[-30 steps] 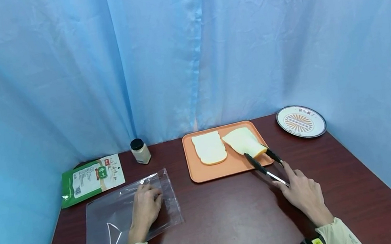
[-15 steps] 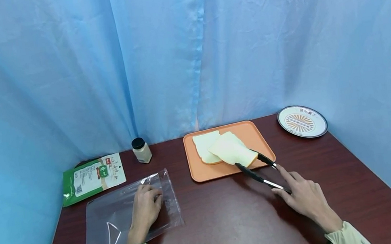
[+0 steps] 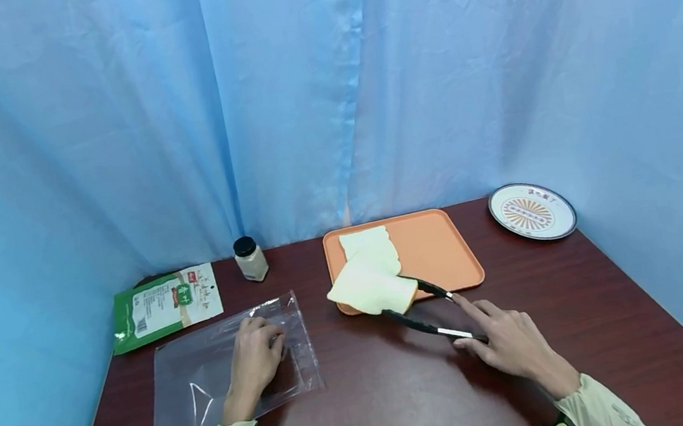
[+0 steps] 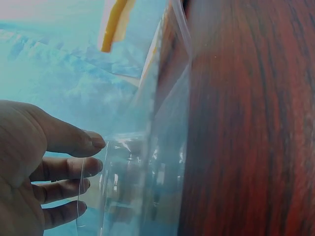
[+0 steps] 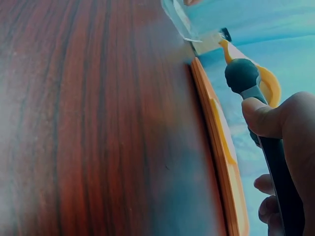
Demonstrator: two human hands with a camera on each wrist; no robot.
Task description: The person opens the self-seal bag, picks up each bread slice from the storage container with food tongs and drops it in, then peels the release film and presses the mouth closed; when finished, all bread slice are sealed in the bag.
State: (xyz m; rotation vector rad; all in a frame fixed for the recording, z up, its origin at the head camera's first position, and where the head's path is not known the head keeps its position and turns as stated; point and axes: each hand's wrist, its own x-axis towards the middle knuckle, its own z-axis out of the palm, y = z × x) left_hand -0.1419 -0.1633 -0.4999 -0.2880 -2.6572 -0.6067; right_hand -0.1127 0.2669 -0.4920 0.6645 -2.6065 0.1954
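Note:
My right hand (image 3: 511, 341) holds a pair of black-tipped tongs (image 3: 419, 321). Gripped between the tong heads is a slice of bread (image 3: 369, 284), lifted and tilted over the front left of the orange tray (image 3: 438, 251). A second bread slice (image 3: 365, 240) lies on the tray, partly covered from view by the first. At the left, my left hand (image 3: 253, 359) is at the mouth of a clear plastic bag (image 3: 179, 375) on the table. The left wrist view has the thumb (image 4: 91, 142) and fingers at the raised film of the bag, with the fingers partly behind it.
Behind the bag lie a green-and-white packet (image 3: 167, 305) and a small black-capped jar (image 3: 251, 259). A patterned plate (image 3: 532, 211) stands at the back right. Blue curtains (image 3: 277, 107) border the dark wooden table (image 3: 391, 406) at the back and sides.
The tongs in my right hand have carried the bread slice from the tray's right side leftward, past the other slice, toward the bag. My left hand and the bag have barely moved.

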